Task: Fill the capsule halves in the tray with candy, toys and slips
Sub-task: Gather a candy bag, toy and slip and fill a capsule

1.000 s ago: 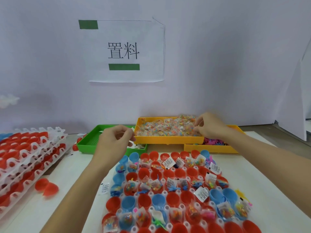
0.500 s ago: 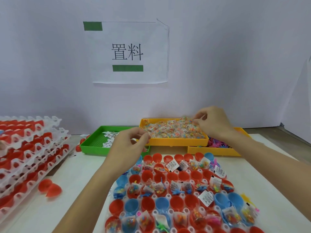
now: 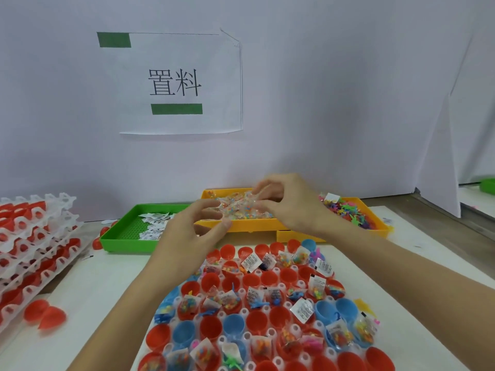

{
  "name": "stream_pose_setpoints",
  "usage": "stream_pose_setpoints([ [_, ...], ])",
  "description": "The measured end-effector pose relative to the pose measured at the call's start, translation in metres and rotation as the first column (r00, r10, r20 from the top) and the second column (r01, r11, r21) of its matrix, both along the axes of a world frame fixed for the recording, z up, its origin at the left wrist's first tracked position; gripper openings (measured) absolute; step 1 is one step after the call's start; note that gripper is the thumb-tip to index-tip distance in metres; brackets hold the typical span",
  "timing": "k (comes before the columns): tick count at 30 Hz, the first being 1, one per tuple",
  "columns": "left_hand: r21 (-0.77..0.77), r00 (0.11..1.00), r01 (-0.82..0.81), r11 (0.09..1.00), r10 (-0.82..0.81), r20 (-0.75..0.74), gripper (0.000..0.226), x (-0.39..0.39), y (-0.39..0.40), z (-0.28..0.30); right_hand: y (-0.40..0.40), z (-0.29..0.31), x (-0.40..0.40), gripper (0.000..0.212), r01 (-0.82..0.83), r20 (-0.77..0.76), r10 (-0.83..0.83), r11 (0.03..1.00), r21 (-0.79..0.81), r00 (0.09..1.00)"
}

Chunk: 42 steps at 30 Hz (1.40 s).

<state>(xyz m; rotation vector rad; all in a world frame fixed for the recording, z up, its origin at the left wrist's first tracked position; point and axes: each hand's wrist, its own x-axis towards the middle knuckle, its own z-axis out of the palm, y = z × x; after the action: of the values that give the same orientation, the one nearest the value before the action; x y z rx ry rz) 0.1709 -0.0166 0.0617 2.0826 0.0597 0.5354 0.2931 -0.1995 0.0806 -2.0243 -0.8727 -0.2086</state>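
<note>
Both hands reach forward over the candy tray [image 3: 241, 226]. The left hand [image 3: 192, 234] hovers at its near edge, fingers curled; whether it holds anything I cannot tell. The right hand [image 3: 289, 202] pinches a candy packet [image 3: 235, 207]. Three supply trays: green tray [image 3: 126, 236], candy tray, toy tray [image 3: 375, 226]. The capsule tray [image 3: 267, 317] lies on the tabletop [image 3: 93, 303], nearest.

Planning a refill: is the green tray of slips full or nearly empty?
Nearly empty. The green tray shows bare perforated floor near its front left, with white slips scattered only toward its back right.
</note>
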Motion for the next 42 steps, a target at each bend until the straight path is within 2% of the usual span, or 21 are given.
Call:
stream_pose_setpoints([
  [2,-0.024,1.000,-0.002,1.000,0.003,0.021,0.025,-0.001,-0.003,0.001,0.010,0.002,-0.015,0.012,-0.098,-0.017,0.098,0.995,0.001,0.995],
  [4,-0.034,0.998,-0.011,0.999,0.013,0.064,0.014,-0.001,-0.006,0.002,0.017,0.004,-0.026,0.013,-0.145,-0.030,0.145,0.989,0.016,0.989],
  [11,-0.027,0.994,-0.009,1.000,0.012,0.104,0.005,-0.001,-0.010,0.004,0.010,0.004,-0.030,0.008,-0.175,-0.107,0.184,0.981,0.081,0.977],
  [13,-0.024,0.994,-0.027,0.999,0.030,0.101,0.006,0.000,-0.010,0.003,-0.002,0.002,-0.013,0.010,-0.049,-0.103,0.062,0.992,0.120,0.993],
  [15,-0.033,0.995,-0.035,0.999,0.037,0.091,0.006,0.000,-0.009,0.004,-0.020,-0.002,0.011,0.014,0.170,-0.069,-0.162,0.977,0.129,0.984],
  [17,-0.051,0.997,-0.023,0.998,0.027,0.076,0.005,-0.001,-0.008,0.005,-0.045,-0.012,0.036,0.020,0.429,-0.009,-0.429,0.901,0.070,0.903],
  [19,-0.050,0.998,-0.019,0.999,0.022,0.063,0.005,-0.002,-0.008,0.005,-0.073,-0.028,0.058,0.025,0.591,0.007,-0.592,0.803,-0.077,0.806],
  [22,-0.050,0.998,-0.015,0.999,0.018,0.054,0.005,-0.003,-0.010,0.007,-0.099,-0.052,0.076,0.012,0.662,0.056,-0.698,0.646,-0.379,0.714],
  [24,-0.048,0.999,-0.018,0.999,0.020,0.049,0.005,-0.004,-0.010,0.007,-0.105,-0.058,0.082,0.013,0.675,0.113,-0.707,0.598,-0.432,0.699],
  [26,-0.043,0.999,-0.019,0.999,0.021,0.045,0.005,-0.004,-0.010,0.008,-0.107,-0.059,0.086,0.016,0.681,0.131,-0.701,0.603,-0.416,0.701],
  [30,-0.034,0.999,-0.031,0.999,0.032,0.037,0.005,-0.005,-0.009,0.008,-0.103,-0.054,0.088,0.008,0.691,0.165,-0.694,0.602,-0.401,0.700],
  [36,-0.033,0.998,-0.026,0.999,0.028,0.049,0.006,-0.007,-0.008,0.011,-0.095,-0.048,0.087,0.018,0.702,0.182,-0.682,0.653,-0.284,0.708],
  [40,-0.084,0.999,-0.016,0.996,0.019,0.034,0.009,-0.008,-0.008,0.010,-0.094,-0.036,0.083,0.019,0.717,0.153,-0.700,0.687,-0.120,0.697],
  [42,-0.188,1.000,0.008,0.982,-0.003,0.030,0.010,-0.007,-0.008,0.010,-0.089,-0.028,0.075,0.019,0.692,0.107,-0.687,0.722,-0.010,0.719],
])
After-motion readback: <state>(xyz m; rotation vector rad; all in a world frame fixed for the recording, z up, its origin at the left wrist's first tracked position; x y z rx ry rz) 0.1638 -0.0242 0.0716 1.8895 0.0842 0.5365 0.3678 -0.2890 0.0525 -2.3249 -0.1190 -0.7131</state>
